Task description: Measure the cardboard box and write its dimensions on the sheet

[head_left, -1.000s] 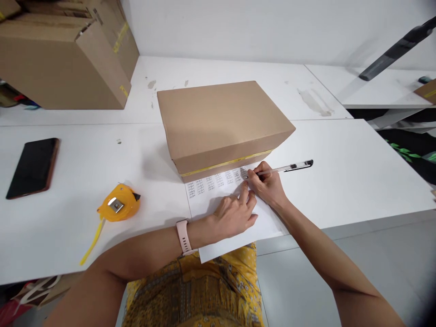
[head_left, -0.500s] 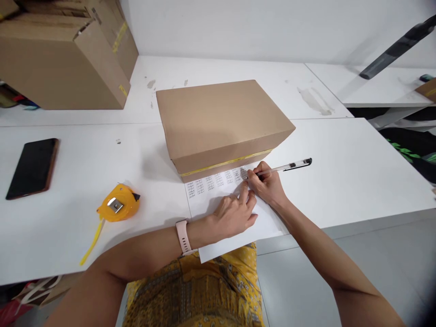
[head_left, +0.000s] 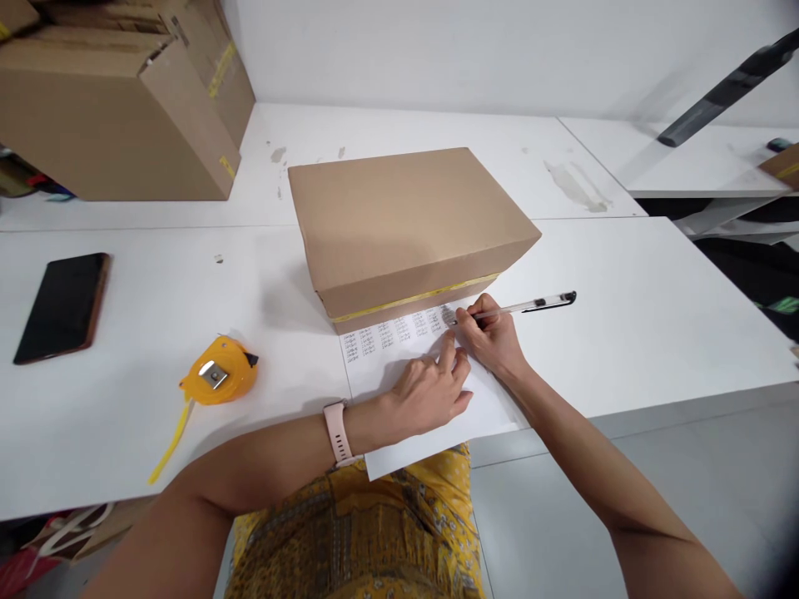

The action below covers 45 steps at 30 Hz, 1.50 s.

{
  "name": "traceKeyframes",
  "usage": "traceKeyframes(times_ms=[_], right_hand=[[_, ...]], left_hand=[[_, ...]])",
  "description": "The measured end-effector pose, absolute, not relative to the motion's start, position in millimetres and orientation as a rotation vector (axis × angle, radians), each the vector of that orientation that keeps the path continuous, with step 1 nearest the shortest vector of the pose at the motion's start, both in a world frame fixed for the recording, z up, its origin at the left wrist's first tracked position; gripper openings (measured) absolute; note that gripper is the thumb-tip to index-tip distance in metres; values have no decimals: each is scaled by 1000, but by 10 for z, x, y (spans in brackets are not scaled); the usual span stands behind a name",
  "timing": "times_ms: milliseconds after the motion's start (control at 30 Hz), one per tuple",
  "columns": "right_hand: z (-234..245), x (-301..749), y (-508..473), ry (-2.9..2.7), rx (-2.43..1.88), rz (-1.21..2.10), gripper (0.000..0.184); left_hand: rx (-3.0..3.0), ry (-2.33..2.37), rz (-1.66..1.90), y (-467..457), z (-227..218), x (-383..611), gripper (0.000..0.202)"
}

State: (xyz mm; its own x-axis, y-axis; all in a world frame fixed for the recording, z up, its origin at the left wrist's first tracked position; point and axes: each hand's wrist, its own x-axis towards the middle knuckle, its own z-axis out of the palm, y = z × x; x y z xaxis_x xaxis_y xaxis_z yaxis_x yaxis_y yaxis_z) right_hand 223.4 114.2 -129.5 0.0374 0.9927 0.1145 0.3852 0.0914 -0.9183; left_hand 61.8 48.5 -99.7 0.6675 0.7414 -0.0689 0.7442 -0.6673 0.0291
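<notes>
A pen (head_left: 518, 308) with a clear barrel and black cap end is gripped in my right hand (head_left: 496, 339), its tip down at the paper near the box. My left hand (head_left: 430, 391) rests on the white sheet of paper (head_left: 380, 445), fingers apart, the index finger reaching close to the pen tip. Columns of small handwriting fill the upper part of the sheet. Its far edge meets a closed cardboard box (head_left: 412, 216) with yellow tape along the near side; whether the paper runs under the box I cannot tell.
A yellow tape measure (head_left: 221, 372) lies left of my arm, with a short length of tape out. Farther left is a dark phone (head_left: 61, 308). Larger cardboard boxes (head_left: 118, 125) stand at the back left of the white table (head_left: 624, 316). A dark long object (head_left: 717, 100) leans at the right.
The view has shifted very slightly. My right hand and the pen have moved a tiny bit; my left hand stays put on the paper.
</notes>
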Motion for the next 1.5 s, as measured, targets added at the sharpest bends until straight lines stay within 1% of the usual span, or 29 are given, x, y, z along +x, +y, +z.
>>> traceKeyframes(times_ms=[667,933,1500], right_hand=[[-1277,2227,1144,-1524,-1412,831,32],[-1293,2247,1154,-1540,-1409,769,29],[-1277,2234,1151,-1525,-1409,782,31]], left_hand=[[2795,1249,-117,491,-989,623,62],[2831,1266,-69,478,-1077,630,63],[2825,1251,-83,496,-1045,623,63]])
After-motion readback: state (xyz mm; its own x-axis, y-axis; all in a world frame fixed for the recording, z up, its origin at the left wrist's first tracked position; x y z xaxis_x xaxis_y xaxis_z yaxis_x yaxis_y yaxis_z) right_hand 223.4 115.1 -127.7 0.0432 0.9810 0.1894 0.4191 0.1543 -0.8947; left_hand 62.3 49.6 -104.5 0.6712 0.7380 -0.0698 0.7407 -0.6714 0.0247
